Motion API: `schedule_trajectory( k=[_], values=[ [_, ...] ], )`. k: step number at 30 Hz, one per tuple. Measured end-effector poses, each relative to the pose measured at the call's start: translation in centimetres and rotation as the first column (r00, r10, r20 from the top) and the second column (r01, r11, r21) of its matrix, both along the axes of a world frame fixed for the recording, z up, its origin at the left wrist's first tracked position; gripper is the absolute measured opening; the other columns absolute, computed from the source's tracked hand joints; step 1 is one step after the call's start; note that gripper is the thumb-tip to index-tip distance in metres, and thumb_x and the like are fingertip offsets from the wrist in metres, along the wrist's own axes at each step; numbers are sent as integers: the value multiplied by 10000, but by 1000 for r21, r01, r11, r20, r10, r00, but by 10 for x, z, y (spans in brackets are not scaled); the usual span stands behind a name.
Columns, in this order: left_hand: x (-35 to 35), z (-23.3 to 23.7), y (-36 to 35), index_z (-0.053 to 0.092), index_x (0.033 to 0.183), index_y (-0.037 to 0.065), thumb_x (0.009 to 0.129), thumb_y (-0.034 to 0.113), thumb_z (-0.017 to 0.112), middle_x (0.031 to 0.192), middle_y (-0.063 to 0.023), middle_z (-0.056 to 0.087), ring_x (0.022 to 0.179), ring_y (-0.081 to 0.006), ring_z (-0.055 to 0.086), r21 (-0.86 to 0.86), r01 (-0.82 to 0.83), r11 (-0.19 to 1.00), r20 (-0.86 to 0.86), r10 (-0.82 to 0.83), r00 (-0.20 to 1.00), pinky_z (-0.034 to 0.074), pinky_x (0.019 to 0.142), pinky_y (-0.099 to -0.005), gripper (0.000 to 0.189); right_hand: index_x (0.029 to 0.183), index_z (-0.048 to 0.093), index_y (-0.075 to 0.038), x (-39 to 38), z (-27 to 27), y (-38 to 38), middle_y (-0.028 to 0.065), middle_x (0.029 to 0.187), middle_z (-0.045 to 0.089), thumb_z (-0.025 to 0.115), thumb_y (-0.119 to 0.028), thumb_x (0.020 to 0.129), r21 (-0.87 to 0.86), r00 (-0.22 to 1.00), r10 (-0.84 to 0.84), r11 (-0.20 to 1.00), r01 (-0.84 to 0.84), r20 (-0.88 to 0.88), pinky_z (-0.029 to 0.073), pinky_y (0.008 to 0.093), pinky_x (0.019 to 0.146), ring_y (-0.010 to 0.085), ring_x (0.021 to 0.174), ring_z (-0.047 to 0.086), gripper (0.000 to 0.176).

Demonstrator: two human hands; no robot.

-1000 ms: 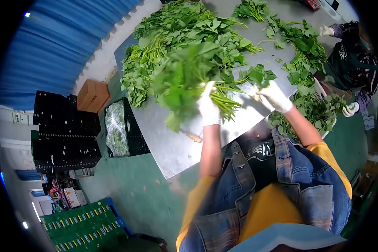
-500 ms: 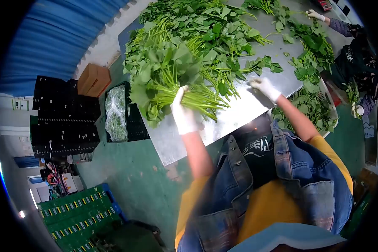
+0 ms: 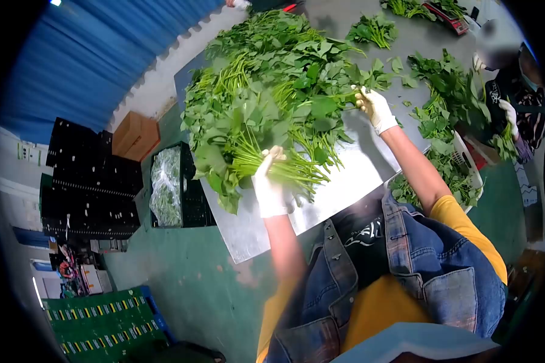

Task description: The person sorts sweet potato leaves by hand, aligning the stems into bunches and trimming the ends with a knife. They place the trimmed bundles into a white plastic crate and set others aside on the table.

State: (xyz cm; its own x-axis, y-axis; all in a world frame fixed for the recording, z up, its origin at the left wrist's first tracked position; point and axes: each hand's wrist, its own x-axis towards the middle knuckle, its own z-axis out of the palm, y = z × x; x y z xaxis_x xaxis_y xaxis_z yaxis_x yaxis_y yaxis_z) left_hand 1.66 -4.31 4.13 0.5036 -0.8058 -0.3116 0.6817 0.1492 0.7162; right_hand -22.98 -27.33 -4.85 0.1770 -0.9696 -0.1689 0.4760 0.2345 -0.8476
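Note:
My left hand (image 3: 269,181), in a white glove, is closed around a bunch of leafy green stems (image 3: 246,158) over the near left part of the metal table (image 3: 248,233). The leaves point left and the cut stem ends point right. My right hand (image 3: 374,109), also gloved, is at the right edge of the large pile of greens (image 3: 272,54). Its fingers are pinched on a thin green stem (image 3: 340,95) whose leaves lie toward the pile.
A white basket of greens (image 3: 460,175) stands at the table's right side. Beyond it a co-worker's gloved hand (image 3: 510,115) holds greens. To the left are a crate with a plastic-wrapped bundle (image 3: 166,187), a cardboard box (image 3: 135,137) and black crates (image 3: 94,163).
My right hand has moved up and forward from the bare metal to the pile and taken hold of a stem. My left hand and its bunch are slightly lower in view.

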Motion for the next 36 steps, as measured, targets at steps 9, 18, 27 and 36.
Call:
schedule_trajectory(
  k=[9, 18, 27, 36],
  values=[
    [-35, -30, -75, 512, 1002, -39, 769, -59, 615, 900, -182, 634, 704, -207, 631, -56, 250, 967, 340, -217, 915, 505, 626, -284, 255, 679, 642, -9, -40, 107, 49, 21, 590, 575, 659, -215, 770, -366, 743, -167, 924, -111, -648, 390, 252, 505, 80, 525, 475, 226],
    [-120, 1, -95, 598, 939, -7, 724, 76, 731, 742, -56, 630, 653, -135, 614, 252, 624, 739, 81, -659, 748, 480, 606, -235, 266, 677, 647, 13, -28, 133, 69, 127, 594, 603, 691, -206, 733, -434, 657, -269, 896, -99, -705, 449, 308, 518, 128, 508, 516, 230],
    [-143, -13, -82, 624, 863, 64, 755, 64, 688, 776, -7, 607, 709, -109, 557, 296, 534, 792, 249, -604, 757, 455, 662, -248, 125, 868, 666, 15, -19, 137, 89, 57, 689, 614, 634, -165, 788, -295, 856, -174, 955, 27, -487, 460, 269, 530, 117, 565, 563, 199],
    [-146, -34, -95, 603, 879, 28, 723, -11, 678, 780, -25, 597, 668, -120, 559, -101, 491, 865, 140, -476, 868, 456, 617, -239, 177, 842, 674, 0, -33, 68, 94, 61, 727, 644, 640, -128, 780, -641, 655, -343, 712, -286, -674, 486, 294, 628, 147, 687, 619, 146]
  ],
)
